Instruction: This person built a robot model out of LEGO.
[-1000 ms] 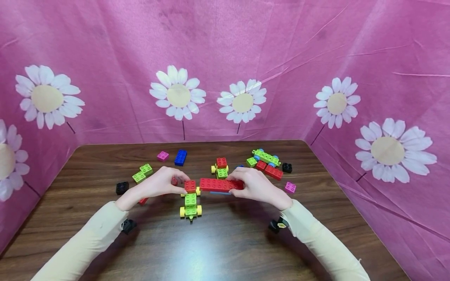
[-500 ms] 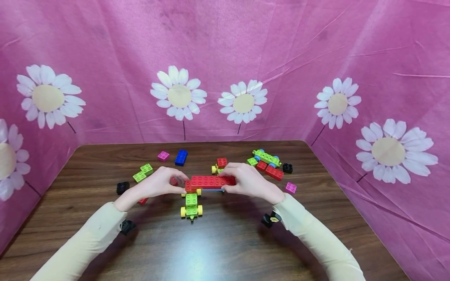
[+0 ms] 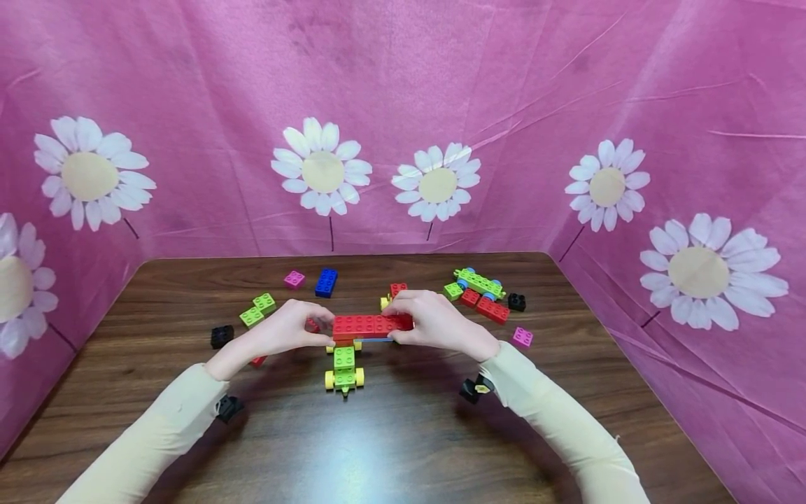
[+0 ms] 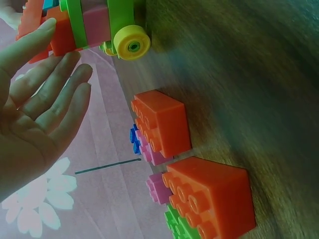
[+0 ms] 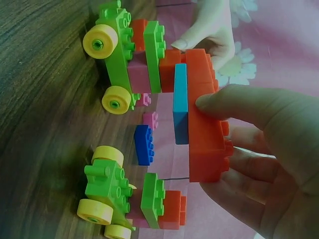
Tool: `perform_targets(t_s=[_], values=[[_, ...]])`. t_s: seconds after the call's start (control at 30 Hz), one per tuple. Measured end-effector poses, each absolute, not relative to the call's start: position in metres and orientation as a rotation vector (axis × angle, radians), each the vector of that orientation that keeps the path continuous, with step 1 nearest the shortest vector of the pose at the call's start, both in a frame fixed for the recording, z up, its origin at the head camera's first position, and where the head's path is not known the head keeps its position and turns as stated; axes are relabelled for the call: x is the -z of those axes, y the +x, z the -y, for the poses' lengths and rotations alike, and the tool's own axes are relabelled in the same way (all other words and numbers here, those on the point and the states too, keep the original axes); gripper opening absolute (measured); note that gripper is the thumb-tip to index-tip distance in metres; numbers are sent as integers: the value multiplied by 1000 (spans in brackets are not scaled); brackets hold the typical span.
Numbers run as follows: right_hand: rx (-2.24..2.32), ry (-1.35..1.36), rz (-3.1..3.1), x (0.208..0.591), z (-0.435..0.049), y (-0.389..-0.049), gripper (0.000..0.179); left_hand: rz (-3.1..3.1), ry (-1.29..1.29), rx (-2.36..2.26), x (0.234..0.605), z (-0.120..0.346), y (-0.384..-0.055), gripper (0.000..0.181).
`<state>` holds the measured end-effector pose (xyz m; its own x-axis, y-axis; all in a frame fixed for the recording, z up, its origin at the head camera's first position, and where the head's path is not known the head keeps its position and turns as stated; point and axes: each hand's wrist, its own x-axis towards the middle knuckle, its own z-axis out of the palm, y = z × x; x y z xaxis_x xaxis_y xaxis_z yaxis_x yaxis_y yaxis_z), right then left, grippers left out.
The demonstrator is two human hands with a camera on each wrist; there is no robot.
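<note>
My right hand [image 3: 434, 318] grips a row of joined red bricks [image 3: 360, 326], thumb on the near side and fingers on the far side. A flat blue piece [image 5: 180, 104] is attached under the row. The row's left end lies over the small red brick [image 5: 169, 69] that tops a stack on a green car base [image 3: 344, 379] with yellow wheels. My left hand [image 3: 291, 327] pinches that small red brick, its thumb against the near side. Below it in the stack are a flat green brick [image 5: 153, 57] and a pink brick [image 5: 137, 72].
A second yellow-wheeled car [image 5: 107, 184] with a similar stack stands behind my right hand. Back right are a green car base with blue wheels [image 3: 480, 283], red bricks [image 3: 492, 310] and a black brick [image 3: 516, 302]. Green bricks [image 3: 252, 316] and a black brick [image 3: 222, 337] lie left.
My right hand has moved left with the red brick row, from beside the stack to over its top red brick. My left hand has stayed at the stack.
</note>
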<state>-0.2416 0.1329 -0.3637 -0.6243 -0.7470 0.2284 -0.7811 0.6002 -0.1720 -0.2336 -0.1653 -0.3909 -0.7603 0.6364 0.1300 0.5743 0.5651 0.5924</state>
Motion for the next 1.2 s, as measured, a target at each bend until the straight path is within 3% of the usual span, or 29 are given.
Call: perform_targets(t_s=[0.43,0.77,1.2], values=[[-392,1302,2703,363,-130,-244,37,-2680,1019,-1045,382,154,-232,50],[-430,1312,2698,364,-129,-244,36,-2773,1095,-1034,387,130,-232,39],[-445,1332,2678,363,-129,-243,37,-2820,1009,-1023,391,123,-228,35]])
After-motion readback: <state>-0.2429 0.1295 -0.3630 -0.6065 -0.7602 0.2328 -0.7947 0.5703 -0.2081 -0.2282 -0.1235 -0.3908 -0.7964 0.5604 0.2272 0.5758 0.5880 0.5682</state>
